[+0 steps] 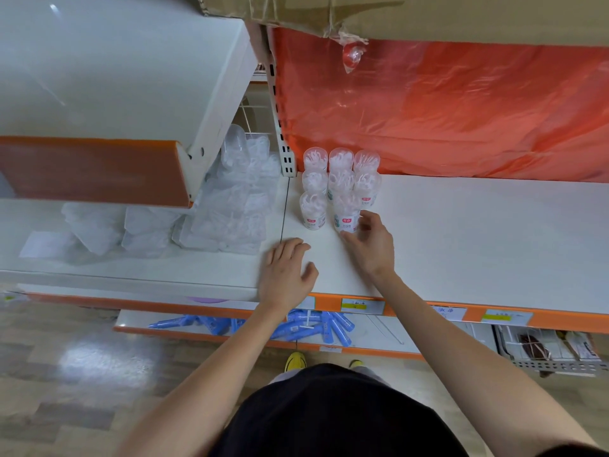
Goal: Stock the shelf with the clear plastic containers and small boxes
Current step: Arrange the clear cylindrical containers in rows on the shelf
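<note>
A clear plastic cylindrical container with a red label [345, 215] stands upright on the white shelf with an orange front edge [478, 232]. It is at the front of a tight cluster of like clear containers [341, 173], set in rows near the shelf's back left corner beside a slotted white upright post [286, 153]. The right hand [370, 242] grasps this front container, thumb low at its base and fingers curled round its right side. The left hand [286, 272] is released, palm down, fingers spread on the shelf in front of the cluster and apart from it. Behind the cluster hangs a crinkled orange plastic sheet [461, 110], beneath a brown cardboard box [428, 14]. On the neighbouring shelf section to the left lies a heap of clear plastic packs [227, 209]. Blue tubes [316, 328] lie scattered on the lower shelf, and paper price tags [362, 306] sit along the orange edge.
</note>
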Motion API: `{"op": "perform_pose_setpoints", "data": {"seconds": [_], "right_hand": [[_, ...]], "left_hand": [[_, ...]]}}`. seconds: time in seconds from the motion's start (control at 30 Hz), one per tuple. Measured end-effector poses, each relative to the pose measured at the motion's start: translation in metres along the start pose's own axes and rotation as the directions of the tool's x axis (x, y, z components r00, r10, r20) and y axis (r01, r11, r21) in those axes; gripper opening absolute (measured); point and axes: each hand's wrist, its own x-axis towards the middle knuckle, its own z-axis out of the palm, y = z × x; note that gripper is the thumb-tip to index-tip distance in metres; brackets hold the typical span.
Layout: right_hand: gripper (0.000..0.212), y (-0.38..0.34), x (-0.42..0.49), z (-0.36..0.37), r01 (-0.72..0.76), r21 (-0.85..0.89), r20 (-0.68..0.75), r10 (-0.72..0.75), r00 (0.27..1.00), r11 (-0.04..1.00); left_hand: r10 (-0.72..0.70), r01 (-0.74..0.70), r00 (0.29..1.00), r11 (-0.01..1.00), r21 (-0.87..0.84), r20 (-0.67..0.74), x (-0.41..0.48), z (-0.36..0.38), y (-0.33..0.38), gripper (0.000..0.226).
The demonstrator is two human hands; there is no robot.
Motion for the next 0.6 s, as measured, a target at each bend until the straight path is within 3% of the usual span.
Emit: {"op": "perform_pose_setpoints", "data": {"seconds": [0.27, 0.6], "right_hand": [[0.051, 0.003, -0.001, 0.016, 0.029, -0.134, -0.11, -0.044, 0.993, 0.991], [0.049, 0.008, -0.002, 0.017, 0.087, -0.189, -0.093, -0.107, 0.99, 0.978]], "left_hand": [[0.004, -0.004, 1.0, 1.0, 0.024, 0.009, 0.0, -0.001, 0.001, 0.037], [0.01, -0.01, 1.0, 1.0, 0.02, -0.017, -0.001, 0.001, -0.001, 0.036]]}}
